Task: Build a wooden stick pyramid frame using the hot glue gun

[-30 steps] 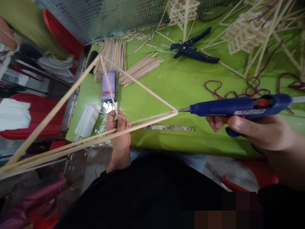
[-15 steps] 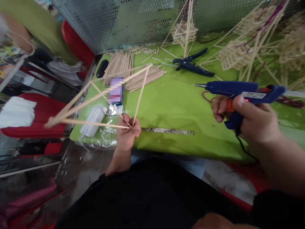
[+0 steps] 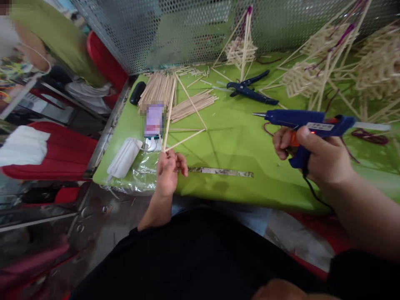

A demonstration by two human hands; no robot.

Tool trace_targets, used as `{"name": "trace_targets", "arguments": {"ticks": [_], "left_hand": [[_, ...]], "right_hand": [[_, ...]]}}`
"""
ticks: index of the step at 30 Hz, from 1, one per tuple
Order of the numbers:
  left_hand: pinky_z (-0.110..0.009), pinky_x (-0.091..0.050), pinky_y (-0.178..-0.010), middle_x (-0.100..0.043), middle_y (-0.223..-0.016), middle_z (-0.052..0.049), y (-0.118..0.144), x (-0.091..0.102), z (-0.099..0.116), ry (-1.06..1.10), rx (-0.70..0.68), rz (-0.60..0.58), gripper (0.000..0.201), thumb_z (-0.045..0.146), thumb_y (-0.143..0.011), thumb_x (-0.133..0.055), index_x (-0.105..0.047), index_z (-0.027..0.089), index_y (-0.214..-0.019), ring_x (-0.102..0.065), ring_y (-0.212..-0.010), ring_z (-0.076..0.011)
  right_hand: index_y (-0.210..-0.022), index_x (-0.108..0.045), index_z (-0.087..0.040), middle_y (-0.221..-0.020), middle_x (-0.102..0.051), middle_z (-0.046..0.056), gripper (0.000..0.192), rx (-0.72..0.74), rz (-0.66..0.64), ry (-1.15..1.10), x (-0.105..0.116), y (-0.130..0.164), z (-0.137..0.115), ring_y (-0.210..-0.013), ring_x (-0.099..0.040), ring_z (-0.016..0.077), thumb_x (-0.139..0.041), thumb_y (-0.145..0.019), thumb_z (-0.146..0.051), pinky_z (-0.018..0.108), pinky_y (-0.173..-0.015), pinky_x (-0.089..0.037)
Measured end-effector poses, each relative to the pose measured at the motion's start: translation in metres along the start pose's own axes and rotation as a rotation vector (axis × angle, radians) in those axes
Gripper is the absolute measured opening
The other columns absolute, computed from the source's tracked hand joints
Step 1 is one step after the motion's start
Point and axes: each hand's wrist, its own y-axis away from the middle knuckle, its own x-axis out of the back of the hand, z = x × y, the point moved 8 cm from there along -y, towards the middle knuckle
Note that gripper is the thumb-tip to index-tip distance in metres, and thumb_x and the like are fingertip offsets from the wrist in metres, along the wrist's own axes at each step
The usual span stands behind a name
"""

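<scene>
My left hand (image 3: 168, 171) pinches one corner of a frame made of thin wooden sticks (image 3: 191, 103), which rises above the green table. The fingers partly hide the held joint. My right hand (image 3: 325, 154) is wrapped round the handle of a blue glue gun (image 3: 293, 117), its nozzle aimed left. A translucent glue stick (image 3: 373, 126) pokes out of the gun's back, and a small red light glows on its side. Below the frame lies a flat patterned strip (image 3: 223, 171), close to my left hand.
Wooden sticks (image 3: 156, 89) lie in bundles at the back left, near a phone (image 3: 154, 118) and a white pouch (image 3: 125, 157). Dark-blue cutters (image 3: 250, 88) lie behind the glue gun. Stick structures (image 3: 303, 75) stand at the right, before a perforated metal panel (image 3: 187, 33).
My left hand has turned the stick frame, swinging its far end from the left to above and right of the hand. The glue gun has shifted slightly left.
</scene>
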Motion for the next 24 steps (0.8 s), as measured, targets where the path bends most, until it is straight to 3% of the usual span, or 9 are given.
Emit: {"name": "trace_targets", "arguments": {"ticks": [3,8,10,13,14,16,19,24], "left_hand": [[-0.025,-0.05,-0.046,-0.071,-0.073,-0.005,-0.003,0.002,-0.001,-0.001,0.079,0.071,0.059,0.079,-0.1,-0.054,-0.063,0.021,-0.098,-0.065,-0.052,-0.0147],[-0.022,-0.051,-0.047,-0.074,-0.072,-0.003,0.007,0.012,0.013,0.006,0.034,0.216,0.033,0.053,-0.101,-0.071,-0.059,0.024,-0.094,-0.066,-0.051,-0.0137],[-0.023,-0.053,-0.047,-0.083,-0.087,-0.006,0.006,0.018,0.025,-0.01,-0.002,0.249,0.029,0.055,-0.104,-0.066,-0.058,0.028,-0.112,-0.072,-0.055,-0.0163],[-0.025,-0.054,-0.045,-0.086,-0.108,-0.013,-0.019,0.018,0.046,-0.105,-0.031,0.186,0.063,0.075,-0.105,-0.054,-0.044,0.034,-0.151,-0.079,-0.061,-0.0218],[-0.025,-0.056,-0.048,-0.085,-0.108,-0.013,-0.031,0.013,0.045,-0.128,0.042,0.114,0.071,0.08,-0.103,-0.053,-0.045,0.03,-0.153,-0.081,-0.064,-0.0219],[-0.025,-0.058,-0.051,-0.083,-0.101,-0.015,-0.053,0.005,0.04,-0.153,0.192,0.033,0.081,0.088,-0.101,-0.042,-0.062,0.017,-0.135,-0.081,-0.067,-0.0211],[-0.025,-0.061,-0.05,-0.083,-0.1,-0.015,-0.064,-0.002,0.044,-0.174,0.158,0.059,0.077,0.09,-0.098,-0.044,-0.065,0.016,-0.1,-0.082,-0.069,-0.0203],[-0.024,-0.066,-0.053,-0.081,-0.108,-0.014,-0.026,-0.045,0.041,-0.286,0.014,-0.111,0.048,0.062,-0.106,-0.062,-0.069,0.016,-0.094,-0.084,-0.078,-0.0192]], "right_hand": [[-0.076,-0.073,-0.021,-0.085,-0.067,0.005,0.041,-0.018,0.006,0.016,0.0,0.001,0.002,-0.066,-0.058,0.0161,-0.073,-0.101,-0.054,0.036,-0.06,-0.043],[-0.077,-0.074,-0.018,-0.084,-0.068,0.008,0.041,-0.011,-0.012,-0.016,0.003,0.001,0.002,-0.066,-0.061,0.0162,-0.078,-0.097,-0.054,0.033,-0.057,-0.044],[-0.078,-0.074,-0.017,-0.085,-0.068,0.008,0.041,-0.011,-0.022,-0.013,0.003,0.002,0.003,-0.066,-0.061,0.0161,-0.077,-0.097,-0.053,0.033,-0.056,-0.045],[-0.079,-0.074,-0.018,-0.085,-0.067,0.008,0.039,-0.018,-0.043,-0.006,0.001,0.003,0.003,-0.068,-0.061,0.0169,-0.076,-0.097,-0.052,0.033,-0.056,-0.046],[-0.079,-0.075,-0.018,-0.085,-0.067,0.009,0.039,-0.022,-0.046,-0.007,0.0,0.004,0.003,-0.069,-0.062,0.0175,-0.076,-0.097,-0.052,0.033,-0.056,-0.046],[-0.079,-0.075,-0.018,-0.085,-0.067,0.009,0.038,-0.029,-0.042,-0.007,-0.001,0.006,0.003,-0.069,-0.062,0.0186,-0.076,-0.096,-0.051,0.034,-0.056,-0.046],[-0.079,-0.074,-0.019,-0.086,-0.067,0.009,0.035,-0.045,-0.046,0.013,-0.001,0.009,0.004,-0.067,-0.061,0.0189,-0.074,-0.097,-0.049,0.036,-0.057,-0.046],[-0.082,-0.076,-0.022,-0.088,-0.062,0.01,0.025,-0.053,-0.003,0.009,0.008,0.013,0.006,-0.076,-0.06,0.0232,-0.067,-0.098,-0.039,0.04,-0.059,-0.043]]}}
